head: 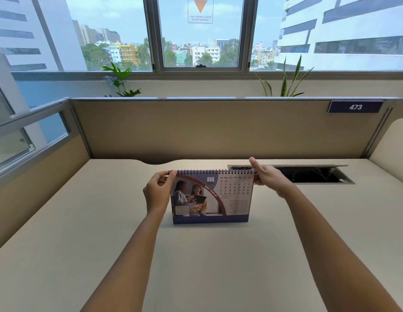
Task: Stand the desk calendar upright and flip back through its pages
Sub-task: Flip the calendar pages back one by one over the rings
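A spiral-bound desk calendar (211,197) stands upright on the beige desk (218,255), its AUG page facing me with a photo on the left and a date grid on the right. My left hand (157,192) pinches the top left corner by the spiral. My right hand (267,176) holds the top right corner, thumb raised and fingers reaching behind the calendar.
An open cable hatch (313,175) lies in the desk just right of the calendar and behind my right hand. A beige partition (218,129) with a "473" label (355,107) closes the back; side panels stand left and right. Two plants stand behind the partition.
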{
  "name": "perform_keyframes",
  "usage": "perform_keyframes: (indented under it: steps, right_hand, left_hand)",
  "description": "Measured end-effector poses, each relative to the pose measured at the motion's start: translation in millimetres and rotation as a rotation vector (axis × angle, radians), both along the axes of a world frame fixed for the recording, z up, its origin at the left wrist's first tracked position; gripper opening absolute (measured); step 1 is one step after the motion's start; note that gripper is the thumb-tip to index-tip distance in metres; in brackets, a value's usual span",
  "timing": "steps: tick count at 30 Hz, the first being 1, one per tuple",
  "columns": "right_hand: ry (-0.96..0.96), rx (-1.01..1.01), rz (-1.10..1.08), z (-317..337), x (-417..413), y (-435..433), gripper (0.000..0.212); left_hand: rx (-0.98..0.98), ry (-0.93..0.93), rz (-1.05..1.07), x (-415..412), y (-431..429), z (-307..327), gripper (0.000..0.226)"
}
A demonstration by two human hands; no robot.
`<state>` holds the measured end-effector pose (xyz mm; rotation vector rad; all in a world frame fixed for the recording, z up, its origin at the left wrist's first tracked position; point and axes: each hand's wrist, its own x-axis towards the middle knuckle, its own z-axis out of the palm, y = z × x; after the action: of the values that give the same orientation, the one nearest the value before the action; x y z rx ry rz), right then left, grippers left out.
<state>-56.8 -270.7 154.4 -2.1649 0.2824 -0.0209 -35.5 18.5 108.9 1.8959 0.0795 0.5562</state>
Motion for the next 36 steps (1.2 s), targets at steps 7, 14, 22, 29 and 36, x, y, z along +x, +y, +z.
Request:
perform_keyframes:
  steps: [7, 14, 22, 29, 36]
  right_hand:
    - [0.224, -0.182, -0.057, 23.1, 22.6, 10.9, 0.063]
    - [0.195, -0.172, -0.047, 33.1, 29.9, 12.8, 0.042]
    - [0.214, -0.033, -0.067, 34.2, 31.4, 14.3, 0.029]
    - [0.150, 0.357, -0.186, 28.6, 33.6, 13.4, 0.035]
    - [0.006, 0.754, -0.061, 29.7, 24.7, 6.3, 0.035]
  left_hand:
    - [-0.022, 0.015, 0.024, 1.3, -0.9, 3.4, 0.035]
    - [-0.039, 0.021, 0.029, 3.4, -1.2, 1.9, 0.034]
    - [-0.027, 0.014, 0.029, 4.1, -1.0, -0.8, 0.033]
    - [-0.030, 0.017, 0.031, 4.7, -1.2, -2.4, 0.034]
    - [-0.079, 0.034, 0.028, 4.5, 0.8, -2.4, 0.038]
